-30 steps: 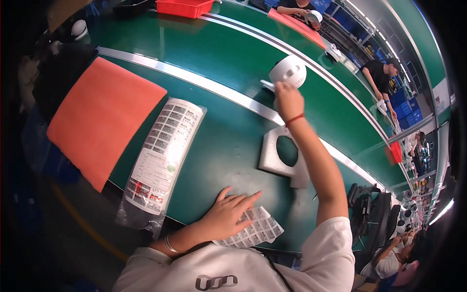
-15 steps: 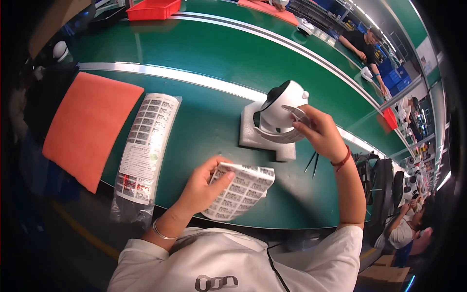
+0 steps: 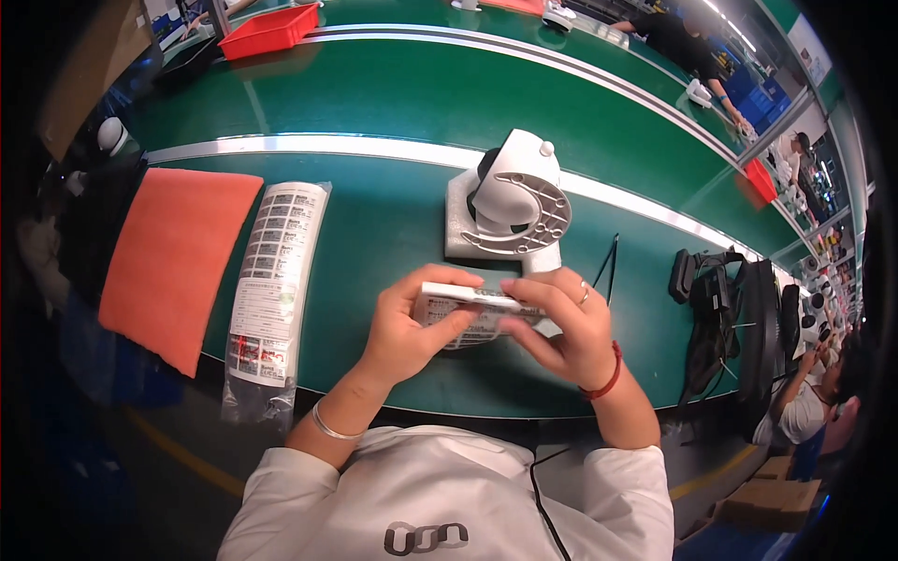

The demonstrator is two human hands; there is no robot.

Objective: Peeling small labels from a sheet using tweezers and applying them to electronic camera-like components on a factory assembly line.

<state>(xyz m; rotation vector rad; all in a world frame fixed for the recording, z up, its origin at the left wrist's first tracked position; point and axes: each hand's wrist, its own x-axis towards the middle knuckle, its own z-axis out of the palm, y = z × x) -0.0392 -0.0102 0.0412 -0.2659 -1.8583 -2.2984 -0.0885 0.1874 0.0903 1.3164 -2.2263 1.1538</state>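
Note:
A folded sheet of printed labels [image 3: 458,316] is held in front of my body, over the near part of the table. My left hand [image 3: 400,313] grips its left end, thumb in front and fingers behind. At the right end, my right hand [image 3: 572,323] has thumb and fingers closed around the edge; its fingertips are slightly blurred. Just beyond, a white rounded device [image 3: 519,192], apparently a camera, lies tilted on a white foam block [image 3: 460,234], its ring-shaped ribbed base facing me. Neither hand touches it.
Black tweezers [image 3: 613,271] lie right of the foam. Leftward are a plastic bag of label sheets [image 3: 273,280] and an orange foam mat [image 3: 182,262]. Black cables and adapters [image 3: 716,309] sit at the right. A red tray [image 3: 271,33] stands far left; co-workers sit across the line.
My right hand has let go of the white device and come down to the label sheet. The device now leans with its base toward me. The sheet has been raised and tilted.

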